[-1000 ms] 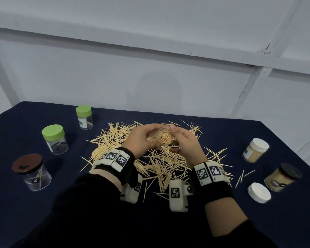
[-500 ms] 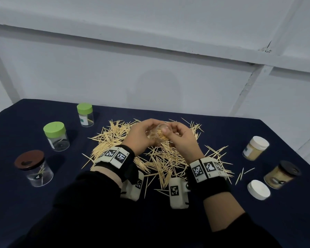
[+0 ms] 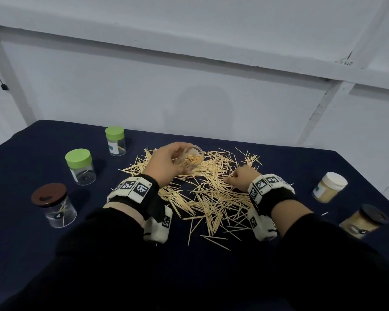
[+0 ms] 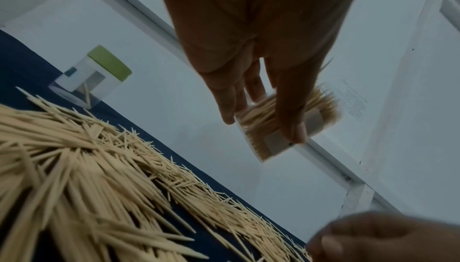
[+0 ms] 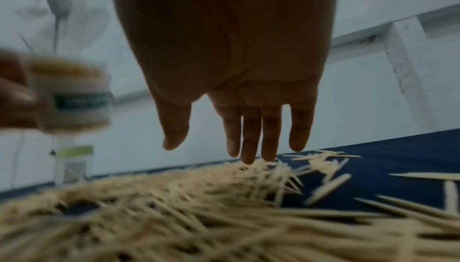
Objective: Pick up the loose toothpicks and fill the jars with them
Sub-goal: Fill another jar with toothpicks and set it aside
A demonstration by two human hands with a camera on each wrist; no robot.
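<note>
While a heap of loose toothpicks (image 3: 202, 194) lies spread over the middle of the dark blue tablecloth (image 3: 279, 167), three lidded jars are seen to the left of that heap: a brown-lidded jar (image 3: 54, 205) nearest the person, a wide green-lidded jar (image 3: 80, 166) beyond it, and a narrow green-lidded jar (image 3: 115, 141) farthest back, each with only a few toothpicks inside. Above the heap's far left part, an open clear jar (image 3: 190, 157), well packed with toothpicks, is held tilted in the left hand (image 3: 166, 162), whose fingers and thumb are curled round its wall. To the right of that jar, the right hand (image 3: 241, 179) is lowered onto the heap; its fingers (image 5: 251, 140) are seen straight and slightly spread in the right wrist view, their tips touching the toothpicks, and nothing is gripped. Well to the right of the heap, a white-lidded jar (image 3: 329, 186) and a black-lidded jar (image 3: 364, 222) are stood, both filled with toothpicks.
</note>
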